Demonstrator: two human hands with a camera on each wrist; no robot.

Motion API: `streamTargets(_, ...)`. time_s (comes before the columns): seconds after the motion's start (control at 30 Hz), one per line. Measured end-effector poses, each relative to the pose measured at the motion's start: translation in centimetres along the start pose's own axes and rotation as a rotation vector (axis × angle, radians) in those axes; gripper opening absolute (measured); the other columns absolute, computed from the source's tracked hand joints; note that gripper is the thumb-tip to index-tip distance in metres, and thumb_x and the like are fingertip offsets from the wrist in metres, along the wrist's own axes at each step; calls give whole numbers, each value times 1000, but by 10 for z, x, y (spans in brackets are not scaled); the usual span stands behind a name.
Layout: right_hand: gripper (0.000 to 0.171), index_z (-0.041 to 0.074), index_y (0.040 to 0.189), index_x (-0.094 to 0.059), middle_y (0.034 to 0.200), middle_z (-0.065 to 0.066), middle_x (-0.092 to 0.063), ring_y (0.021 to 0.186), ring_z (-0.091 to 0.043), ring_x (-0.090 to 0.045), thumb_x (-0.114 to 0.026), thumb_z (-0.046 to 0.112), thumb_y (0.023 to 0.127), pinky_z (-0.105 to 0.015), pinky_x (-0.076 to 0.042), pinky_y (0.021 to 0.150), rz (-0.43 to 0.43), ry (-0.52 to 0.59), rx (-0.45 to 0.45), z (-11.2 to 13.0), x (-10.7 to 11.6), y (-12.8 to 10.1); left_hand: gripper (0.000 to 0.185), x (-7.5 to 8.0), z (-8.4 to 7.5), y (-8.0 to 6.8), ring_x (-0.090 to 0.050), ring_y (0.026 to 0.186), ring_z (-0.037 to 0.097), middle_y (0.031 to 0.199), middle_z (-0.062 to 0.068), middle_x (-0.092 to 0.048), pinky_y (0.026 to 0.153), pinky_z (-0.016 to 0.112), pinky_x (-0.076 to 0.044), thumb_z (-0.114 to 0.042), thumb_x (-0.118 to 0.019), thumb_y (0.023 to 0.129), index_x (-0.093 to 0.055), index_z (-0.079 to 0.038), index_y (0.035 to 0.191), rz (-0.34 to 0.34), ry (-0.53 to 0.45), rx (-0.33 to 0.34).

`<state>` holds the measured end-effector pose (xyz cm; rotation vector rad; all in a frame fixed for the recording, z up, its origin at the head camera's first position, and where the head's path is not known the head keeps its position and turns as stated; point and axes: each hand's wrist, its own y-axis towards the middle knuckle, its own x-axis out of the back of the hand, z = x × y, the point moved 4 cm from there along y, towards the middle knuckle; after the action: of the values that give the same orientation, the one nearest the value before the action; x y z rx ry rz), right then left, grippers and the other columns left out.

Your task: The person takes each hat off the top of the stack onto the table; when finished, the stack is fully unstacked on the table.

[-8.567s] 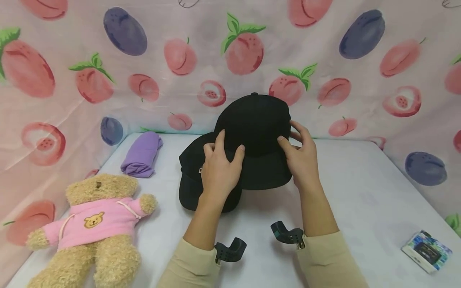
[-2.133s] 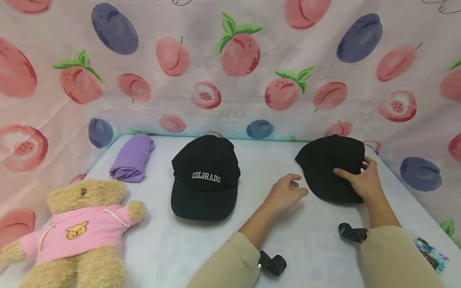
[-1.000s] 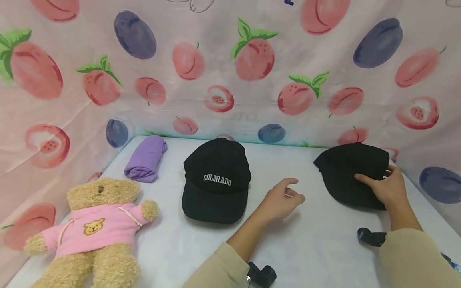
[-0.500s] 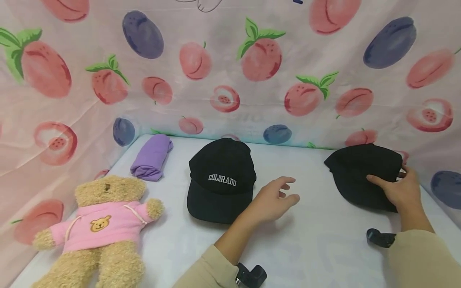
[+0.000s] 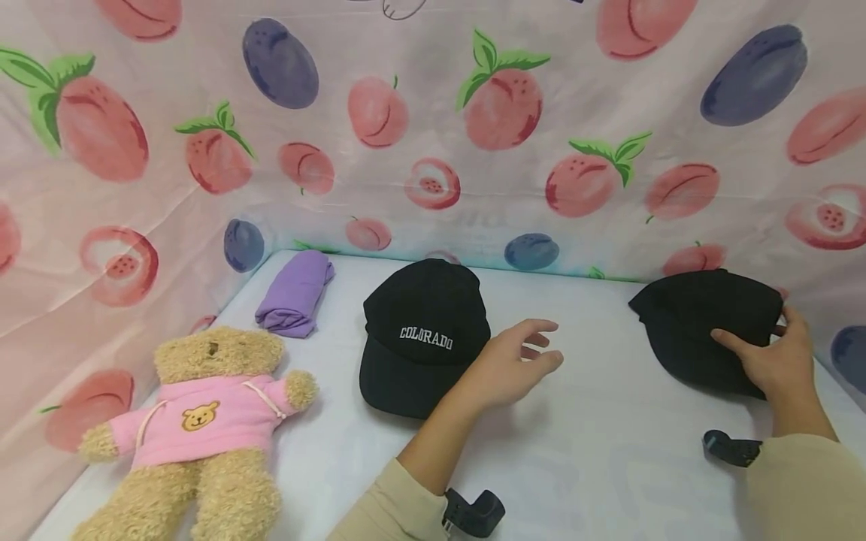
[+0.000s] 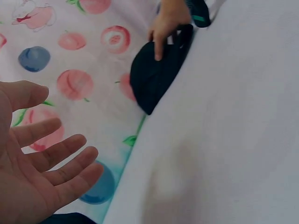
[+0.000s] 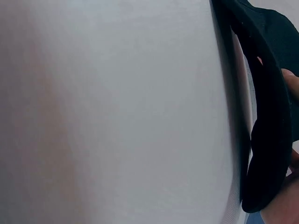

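Plain cap lies at the table's far right edge, the right hand pinching its side, thumb on top. Left hand hovers open beside the Colorado cap. Set it flat clear of the edge, then uncurl the fingers straight off so the crown keeps its shape.

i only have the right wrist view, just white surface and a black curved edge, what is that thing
Observer: A plain black cap at the far right of the white table; the right hand holds its near edge.
Operator: where's the left hand
Observer: The left hand hovers open, holding nothing, between the two caps.
Operator: two caps?
Observer: Yes, a black Colorado cap sits mid-table, untouched.
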<state>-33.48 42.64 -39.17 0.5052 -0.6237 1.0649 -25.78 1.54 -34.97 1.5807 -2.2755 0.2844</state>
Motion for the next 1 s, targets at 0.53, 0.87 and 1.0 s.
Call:
streamTargets(0.53, 97, -6, 162, -2, 166, -37, -8, 153, -55, -15, -56, 47, 102, -66, -18, 123, -57, -184, -28, -6, -2, 2, 45, 52, -17, -18, -65, 122, 15, 135, -2, -65, 99, 38, -55, -34, -59, 103, -56, -26, 147, -77, 1, -72)
streamTargets(0.87, 93, -8, 161, -3, 165, -38, -8, 152, -57, -14, -49, 49, 103, -66, -19, 123, -29, -250, -131, -6, -1, 6, 47, 98, -20, -30, -64, 126, 20, 134, 5, -65, 103, 45, -55, -29, -59, 104, -53, -20, 150, -217, -7, -133)
streamTargets(1.0, 90, -7, 161, -2, 164, -39, -8, 152, -57, -16, -45, 47, 105, -67, -22, 122, -1, -290, -204, -2, -1, 3, 45, 121, -17, -39, -64, 125, 22, 133, 6, -66, 106, 46, -52, -28, -59, 104, -55, -21, 148, -302, 6, -133)
